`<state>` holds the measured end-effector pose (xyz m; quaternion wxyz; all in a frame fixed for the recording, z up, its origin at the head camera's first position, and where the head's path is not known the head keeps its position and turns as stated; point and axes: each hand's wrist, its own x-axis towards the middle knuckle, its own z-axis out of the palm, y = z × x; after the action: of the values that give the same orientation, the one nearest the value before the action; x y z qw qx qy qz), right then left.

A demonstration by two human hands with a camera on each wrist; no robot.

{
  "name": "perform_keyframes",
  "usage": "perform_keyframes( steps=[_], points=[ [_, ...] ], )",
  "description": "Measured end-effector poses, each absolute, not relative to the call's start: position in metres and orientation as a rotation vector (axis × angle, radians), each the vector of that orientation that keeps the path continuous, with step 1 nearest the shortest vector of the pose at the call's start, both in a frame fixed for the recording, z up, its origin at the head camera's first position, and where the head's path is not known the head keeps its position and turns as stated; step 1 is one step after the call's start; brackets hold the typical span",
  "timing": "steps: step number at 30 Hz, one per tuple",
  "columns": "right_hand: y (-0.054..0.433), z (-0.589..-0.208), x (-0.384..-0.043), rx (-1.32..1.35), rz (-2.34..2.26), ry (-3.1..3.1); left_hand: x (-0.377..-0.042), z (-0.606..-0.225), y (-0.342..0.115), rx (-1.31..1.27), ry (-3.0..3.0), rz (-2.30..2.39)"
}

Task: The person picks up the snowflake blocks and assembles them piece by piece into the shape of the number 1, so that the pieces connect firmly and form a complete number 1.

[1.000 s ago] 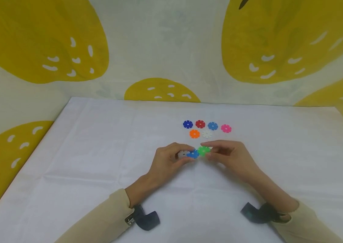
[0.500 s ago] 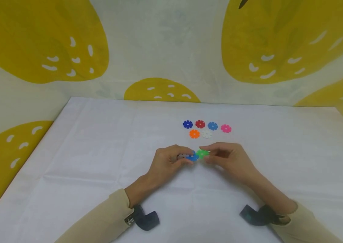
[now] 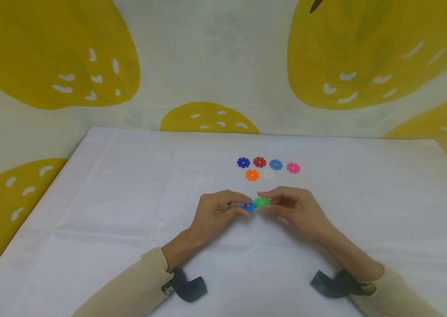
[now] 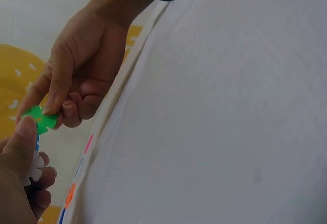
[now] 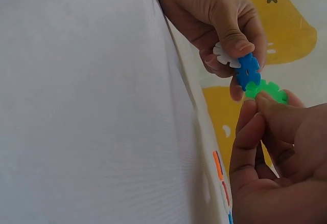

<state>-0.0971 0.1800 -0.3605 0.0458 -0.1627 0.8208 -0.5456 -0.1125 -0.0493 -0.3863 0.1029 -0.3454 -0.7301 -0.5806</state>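
Observation:
My left hand (image 3: 212, 215) pinches a blue notched disc (image 5: 248, 71), a flat snowflake-type building piece, between thumb and fingers. Joined to that disc's far side is a white notched disc (image 5: 225, 55), partly covered by the same hand. Thumb and fingers of my right hand (image 3: 300, 211) pinch a green notched disc (image 3: 261, 202). The green rim meets the blue rim in the right wrist view; how deep the slots engage cannot be told. Both hands hold the pieces just above the white tabletop.
Loose discs lie flat beyond the hands: dark blue (image 3: 243, 163), red (image 3: 259, 162), lighter blue (image 3: 276, 164) and pink (image 3: 293, 167) in the back row, orange (image 3: 252, 175) and white (image 3: 269, 175) in front. A white cloth (image 3: 128, 185) covers the table; patterned fabric (image 3: 215, 53) hangs behind.
Both hands have shifted slightly toward the person, the right one also a little left. The blue and green discs have tilted, and less of the held white disc shows. The loose discs lie unmoved.

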Motion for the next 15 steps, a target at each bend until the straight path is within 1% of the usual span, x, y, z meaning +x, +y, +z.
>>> perform_keyframes(
  steps=[15],
  points=[
    [0.1799, -0.3621, -0.0968, -0.513, -1.646, 2.485, -0.1096, -0.3857, -0.0498, -1.019, -2.168, -1.786]
  ],
)
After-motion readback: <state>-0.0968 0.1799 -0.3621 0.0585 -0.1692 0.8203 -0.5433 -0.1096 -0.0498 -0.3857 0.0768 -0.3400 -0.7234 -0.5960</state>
